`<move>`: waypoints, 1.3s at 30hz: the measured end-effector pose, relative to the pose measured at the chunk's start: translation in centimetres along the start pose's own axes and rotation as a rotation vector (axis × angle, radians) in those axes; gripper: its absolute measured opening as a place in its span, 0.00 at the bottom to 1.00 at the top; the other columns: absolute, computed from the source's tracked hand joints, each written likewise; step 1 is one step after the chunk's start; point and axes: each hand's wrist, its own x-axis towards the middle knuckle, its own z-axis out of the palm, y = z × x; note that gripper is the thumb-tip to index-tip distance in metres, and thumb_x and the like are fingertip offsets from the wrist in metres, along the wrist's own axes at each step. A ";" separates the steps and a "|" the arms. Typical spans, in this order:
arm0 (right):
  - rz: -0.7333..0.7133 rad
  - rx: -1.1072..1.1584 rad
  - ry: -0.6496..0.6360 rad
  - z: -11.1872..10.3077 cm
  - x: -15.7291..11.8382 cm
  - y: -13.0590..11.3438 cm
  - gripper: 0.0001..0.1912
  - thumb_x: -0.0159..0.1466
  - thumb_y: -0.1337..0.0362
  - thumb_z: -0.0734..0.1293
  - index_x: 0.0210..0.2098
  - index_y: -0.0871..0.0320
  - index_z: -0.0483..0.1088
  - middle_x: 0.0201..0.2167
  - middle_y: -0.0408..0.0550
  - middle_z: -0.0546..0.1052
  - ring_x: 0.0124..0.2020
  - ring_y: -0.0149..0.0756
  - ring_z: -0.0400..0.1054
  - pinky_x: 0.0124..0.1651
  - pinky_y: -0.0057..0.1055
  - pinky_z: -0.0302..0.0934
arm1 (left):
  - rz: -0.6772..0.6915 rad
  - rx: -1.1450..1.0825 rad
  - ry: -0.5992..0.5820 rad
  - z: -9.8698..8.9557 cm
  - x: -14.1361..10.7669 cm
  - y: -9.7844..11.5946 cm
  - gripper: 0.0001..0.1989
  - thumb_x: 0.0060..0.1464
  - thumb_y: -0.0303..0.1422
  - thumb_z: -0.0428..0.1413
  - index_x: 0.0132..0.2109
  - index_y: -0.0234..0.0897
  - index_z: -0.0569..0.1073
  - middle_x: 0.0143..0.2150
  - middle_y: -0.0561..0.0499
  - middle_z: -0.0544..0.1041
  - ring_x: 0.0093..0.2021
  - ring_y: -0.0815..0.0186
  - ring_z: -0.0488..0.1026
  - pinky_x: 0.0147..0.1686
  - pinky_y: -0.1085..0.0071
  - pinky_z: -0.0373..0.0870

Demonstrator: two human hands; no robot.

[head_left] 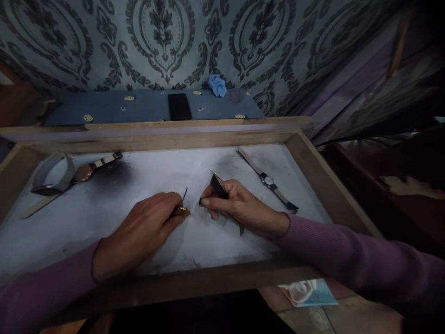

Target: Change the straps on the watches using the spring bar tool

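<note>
My left hand (142, 225) rests low over the white tray bottom, closed on a small gold-coloured watch case (182, 211). A thin dark strip (185, 193) sticks up beside its fingertips. A hand's width to the right, my right hand (245, 206) is closed around a dark watch strap (219, 186). One end of the strap rises above the fingers, and a brownish tail (241, 228) shows under the palm. A slim pointed metal piece (213, 173) juts out past the strap; its other end is hidden. The two hands are apart.
The shallow wooden tray (194, 139) has raised edges. At its right lies a watch with a pale and dark strap (267, 181); at its left are a grey-banded watch (52, 174) and a copper-coloured watch (84, 173). Behind stand a phone (179, 106) and a crumpled blue cloth (217, 86).
</note>
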 end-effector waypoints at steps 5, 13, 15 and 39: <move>0.080 0.041 0.033 -0.1 0.0 0.0 0.09 0.56 0.61 0.70 0.28 0.62 0.71 0.16 0.39 0.69 0.18 0.24 0.56 0.24 0.26 0.48 | -0.094 -0.535 -0.201 -1.1 0.7 0.1 0.11 0.60 0.41 0.49 0.36 0.37 0.67 0.29 0.55 0.68 0.29 0.70 0.64 0.31 0.73 0.59; 0.092 0.102 0.011 0.2 -0.2 -0.6 0.10 0.55 0.61 0.71 0.29 0.62 0.70 0.15 0.38 0.69 0.17 0.22 0.56 0.24 0.25 0.47 | -0.226 -0.814 -0.334 -1.3 1.1 0.2 0.13 0.54 0.43 0.55 0.35 0.35 0.69 0.24 0.58 0.63 0.22 0.75 0.56 0.22 0.77 0.51; 0.083 0.103 0.005 0.2 -0.2 -0.6 0.08 0.55 0.63 0.71 0.29 0.62 0.70 0.15 0.38 0.70 0.18 0.23 0.57 0.24 0.25 0.48 | -0.227 -0.816 -0.335 -1.3 1.2 0.5 0.14 0.53 0.43 0.55 0.34 0.35 0.68 0.23 0.58 0.62 0.22 0.74 0.56 0.22 0.76 0.51; -0.008 0.012 -0.046 0.6 -0.4 -1.0 0.11 0.58 0.60 0.70 0.27 0.62 0.72 0.16 0.40 0.69 0.20 0.24 0.60 0.27 0.25 0.53 | -0.182 -0.768 -0.353 -1.3 1.2 0.7 0.13 0.56 0.42 0.53 0.35 0.35 0.71 0.21 0.57 0.66 0.22 0.74 0.58 0.23 0.76 0.53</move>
